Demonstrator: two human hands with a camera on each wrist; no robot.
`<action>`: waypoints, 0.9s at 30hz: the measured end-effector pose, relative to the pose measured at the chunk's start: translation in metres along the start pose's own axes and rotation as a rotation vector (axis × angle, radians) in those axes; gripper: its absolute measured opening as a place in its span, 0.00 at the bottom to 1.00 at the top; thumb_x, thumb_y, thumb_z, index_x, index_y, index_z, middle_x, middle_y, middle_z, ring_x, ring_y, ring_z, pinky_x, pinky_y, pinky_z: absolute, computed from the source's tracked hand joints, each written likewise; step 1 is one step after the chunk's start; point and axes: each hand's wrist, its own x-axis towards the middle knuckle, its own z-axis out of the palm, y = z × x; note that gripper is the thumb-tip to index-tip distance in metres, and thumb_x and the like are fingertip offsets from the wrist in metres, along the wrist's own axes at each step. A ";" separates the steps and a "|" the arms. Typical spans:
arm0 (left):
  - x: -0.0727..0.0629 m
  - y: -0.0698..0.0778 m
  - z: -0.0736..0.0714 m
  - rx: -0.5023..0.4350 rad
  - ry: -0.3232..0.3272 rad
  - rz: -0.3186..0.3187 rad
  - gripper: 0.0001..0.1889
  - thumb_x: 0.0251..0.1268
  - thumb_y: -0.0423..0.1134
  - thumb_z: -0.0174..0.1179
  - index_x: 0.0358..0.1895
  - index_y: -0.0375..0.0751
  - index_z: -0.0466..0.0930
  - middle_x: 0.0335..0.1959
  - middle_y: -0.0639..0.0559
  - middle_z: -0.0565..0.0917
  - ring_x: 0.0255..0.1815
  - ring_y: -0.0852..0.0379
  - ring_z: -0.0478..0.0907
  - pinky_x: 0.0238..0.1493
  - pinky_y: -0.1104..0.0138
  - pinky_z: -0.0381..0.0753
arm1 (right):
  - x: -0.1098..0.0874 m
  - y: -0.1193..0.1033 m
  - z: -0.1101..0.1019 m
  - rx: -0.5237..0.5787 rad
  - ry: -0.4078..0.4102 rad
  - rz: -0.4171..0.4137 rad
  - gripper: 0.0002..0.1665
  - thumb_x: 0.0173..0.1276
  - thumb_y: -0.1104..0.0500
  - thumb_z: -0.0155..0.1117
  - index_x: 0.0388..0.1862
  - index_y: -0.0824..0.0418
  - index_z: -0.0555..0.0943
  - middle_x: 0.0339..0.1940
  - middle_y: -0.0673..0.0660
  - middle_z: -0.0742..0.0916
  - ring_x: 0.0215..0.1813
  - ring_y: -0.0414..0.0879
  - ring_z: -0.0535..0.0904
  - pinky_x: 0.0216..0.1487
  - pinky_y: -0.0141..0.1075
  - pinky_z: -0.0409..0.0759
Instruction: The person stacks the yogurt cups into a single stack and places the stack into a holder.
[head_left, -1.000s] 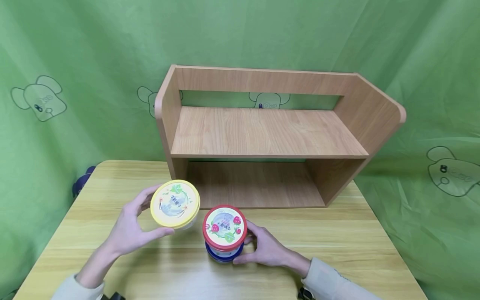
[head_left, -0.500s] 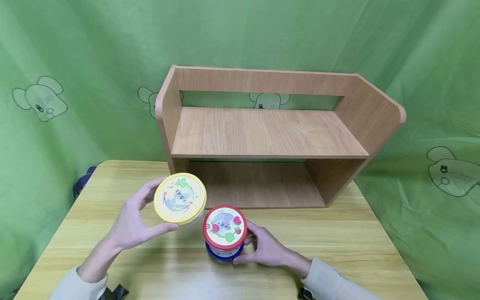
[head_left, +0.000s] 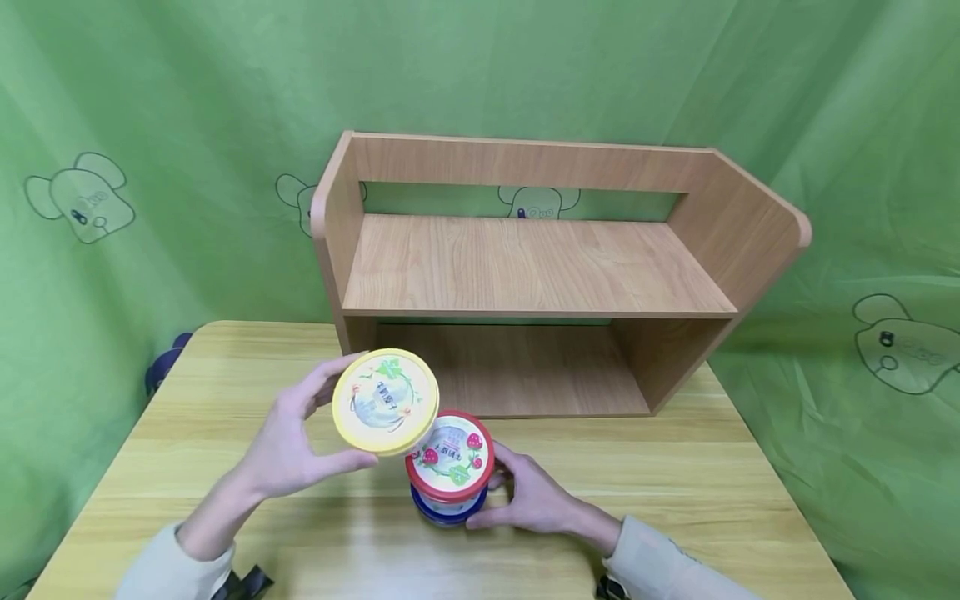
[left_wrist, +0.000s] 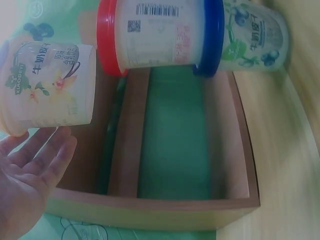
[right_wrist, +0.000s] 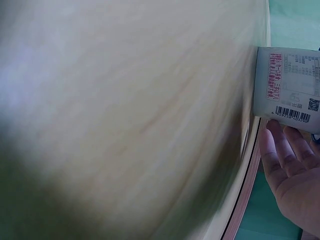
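Note:
My left hand holds a tub with a yellow lid, thumb on the near side and fingers on the far side. The tub is raised over the table, and its lid overlaps the edge of a red-lidded tub in the head view. That red-lidded tub stands on a blue-lidded tub, lids up. Around the right side of the lower tub, my right hand rests on the table and grips it between thumb and fingers. In the left wrist view, the raised tub shows flowers on its white side.
A two-tier wooden shelf stands at the back of the wooden table, just behind the tubs. Green cloth with mouse drawings hangs behind and at both sides. A dark purple object shows past the table's left edge.
The left hand has carried the yellow-lidded tub rightward and a little up, toward the stack. The right hand and the two stacked tubs have stayed put.

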 end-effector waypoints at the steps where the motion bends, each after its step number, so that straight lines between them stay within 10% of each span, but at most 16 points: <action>1: 0.000 0.000 0.001 -0.003 -0.004 0.000 0.56 0.35 0.31 0.86 0.77 0.41 0.68 0.66 0.40 0.84 0.65 0.69 0.80 0.64 0.75 0.82 | 0.000 0.000 0.000 0.000 0.000 0.000 0.56 0.54 0.47 0.87 0.80 0.43 0.67 0.65 0.39 0.85 0.56 0.38 0.82 0.65 0.36 0.78; 27: 0.010 0.005 0.030 -0.086 -0.102 0.041 0.55 0.38 0.35 0.87 0.77 0.46 0.68 0.66 0.47 0.84 0.62 0.63 0.82 0.57 0.66 0.87 | 0.001 0.002 0.001 0.018 -0.001 -0.082 0.50 0.55 0.49 0.87 0.75 0.43 0.71 0.60 0.45 0.88 0.52 0.37 0.84 0.59 0.38 0.84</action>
